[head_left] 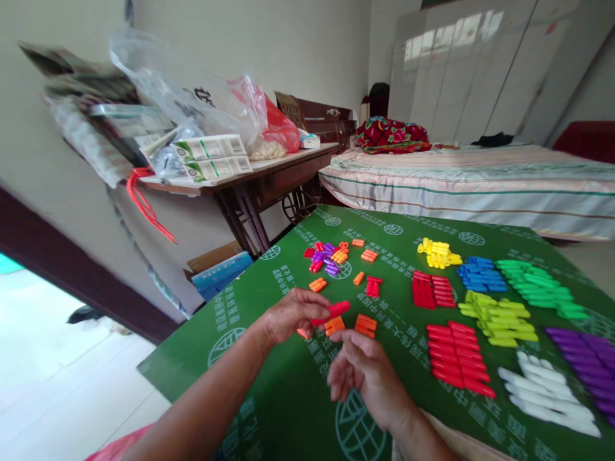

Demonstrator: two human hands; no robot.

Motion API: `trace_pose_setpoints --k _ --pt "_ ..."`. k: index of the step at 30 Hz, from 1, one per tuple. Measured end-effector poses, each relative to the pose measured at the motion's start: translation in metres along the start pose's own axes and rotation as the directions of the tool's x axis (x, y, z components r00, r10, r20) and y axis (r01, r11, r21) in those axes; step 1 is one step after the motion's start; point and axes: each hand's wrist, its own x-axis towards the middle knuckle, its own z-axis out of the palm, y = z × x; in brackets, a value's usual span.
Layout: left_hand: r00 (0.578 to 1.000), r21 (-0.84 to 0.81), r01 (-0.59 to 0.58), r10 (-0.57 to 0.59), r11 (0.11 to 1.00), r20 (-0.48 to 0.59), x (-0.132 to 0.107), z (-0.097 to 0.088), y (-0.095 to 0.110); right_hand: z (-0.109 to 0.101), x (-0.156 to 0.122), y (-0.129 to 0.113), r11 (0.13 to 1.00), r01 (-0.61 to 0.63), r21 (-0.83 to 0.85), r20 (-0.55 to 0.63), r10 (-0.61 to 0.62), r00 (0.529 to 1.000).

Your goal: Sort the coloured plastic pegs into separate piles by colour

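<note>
My left hand is closed on a red plastic tube, pinched between thumb and fingers, with its end sticking out to the right. My right hand hovers just below, fingers loosely bent and apart, with nothing visible in it. Short orange pieces lie in small groups right beyond the hands. A little farther off are a few short red pieces and a mixed heap of purple, red and orange pieces.
Sorted rows cover the green board's right side: red tubes, yellow, blue, green, lime, white and purple. A cluttered sewing table and a bed stand behind.
</note>
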Motion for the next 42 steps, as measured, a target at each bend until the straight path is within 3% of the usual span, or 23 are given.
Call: trace_pose_setpoints --k 5,10,13,17,21,25,30,35,42 --pt "0.992 0.297 -0.048 0.010 0.954 0.129 -0.017 0.017 0.006 0.003 0.006 -0.006 0.997 0.054 0.054 -0.120 -0.047 0.992" --pt "0.990 0.356 -0.050 -0.001 0.933 0.142 -0.018 0.014 0.011 -0.002 0.009 -0.011 0.991 0.105 0.079 -0.229 -0.084 0.970" --pt "1.000 0.302 -0.006 0.010 0.953 -0.013 -0.015 0.007 0.008 -0.005 0.010 -0.012 0.981 0.149 0.122 -0.239 -0.117 0.964" --pt "0.974 0.054 -0.013 0.025 0.998 -0.226 -0.012 0.014 -0.002 -0.003 0.010 -0.016 0.968 0.196 0.156 -0.244 -0.155 0.957" --pt "0.984 -0.136 -0.026 0.001 0.990 -0.178 -0.007 0.037 -0.013 -0.001 0.008 -0.019 0.963 0.217 0.163 -0.253 -0.171 0.952" --pt "0.989 -0.206 -0.066 0.036 0.976 -0.143 -0.004 0.051 -0.016 -0.003 0.008 -0.018 0.967 0.213 0.138 -0.259 -0.173 0.950" --pt "0.997 -0.271 -0.066 0.052 0.960 -0.056 -0.004 0.051 -0.017 -0.004 0.009 -0.016 0.977 0.208 0.049 -0.296 -0.185 0.937" --pt "0.997 -0.343 -0.072 0.054 0.936 -0.063 -0.005 0.049 -0.015 -0.001 0.009 -0.017 0.981 0.195 -0.009 -0.288 -0.189 0.939" --pt "0.993 -0.212 -0.097 0.082 0.972 -0.079 0.000 0.060 -0.008 -0.001 0.015 -0.015 0.979 0.154 -0.130 -0.338 -0.190 0.922"
